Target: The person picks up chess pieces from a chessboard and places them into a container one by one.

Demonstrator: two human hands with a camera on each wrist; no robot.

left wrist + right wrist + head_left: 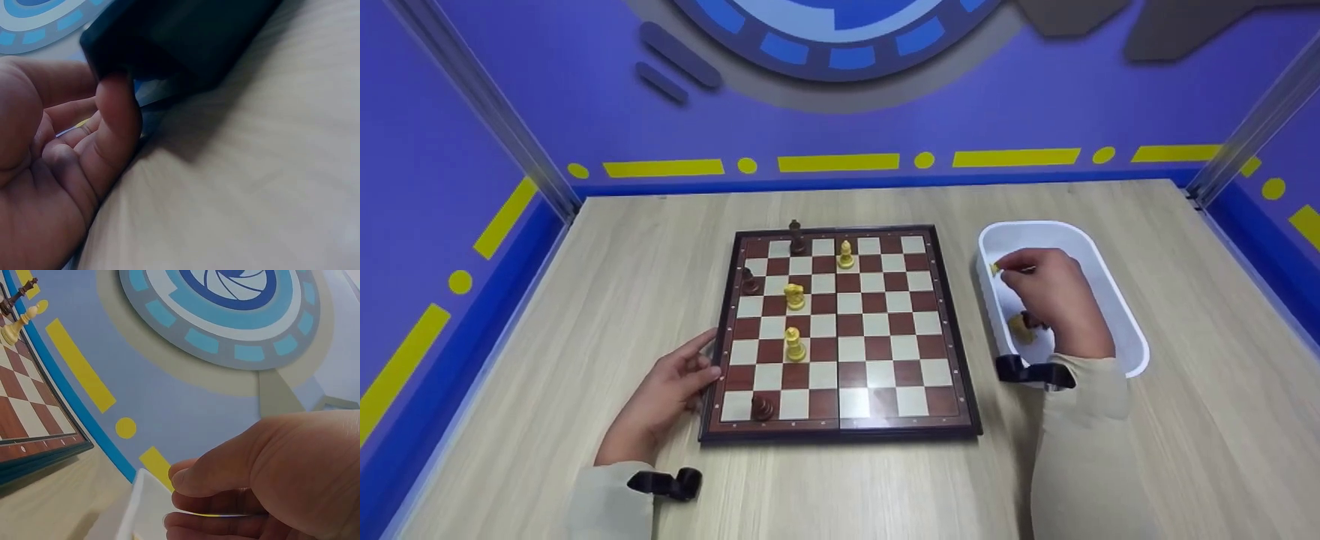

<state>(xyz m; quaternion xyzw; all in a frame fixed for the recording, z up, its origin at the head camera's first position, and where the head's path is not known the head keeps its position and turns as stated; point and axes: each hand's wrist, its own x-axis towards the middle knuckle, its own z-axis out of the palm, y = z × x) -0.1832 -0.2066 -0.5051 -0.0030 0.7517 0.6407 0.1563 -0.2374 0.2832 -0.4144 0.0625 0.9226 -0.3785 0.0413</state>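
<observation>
My left hand (664, 394) grips the left edge of the chessboard (877, 431), which lies flat on the table; in the left wrist view fingers meet the board's dark underside (163, 45). Over the white tray (1110, 292), my right hand (1050, 292) pinches a small gold chess piece (994, 268), mostly hidden by the fingertips. On the board stand gold pieces: a knight (794, 297), a tall piece (794, 345) and a rounded-top piece (846, 255). Dark pieces there are a tall one (796, 238), a left-edge one (749, 282) and a near-edge one (762, 407).
Inside the tray, partly behind the right hand, lie gold pieces (1021, 330) and a dark piece (1035, 320). The wooden table (607, 300) meets blue-purple panels (840, 135) at the back and sides.
</observation>
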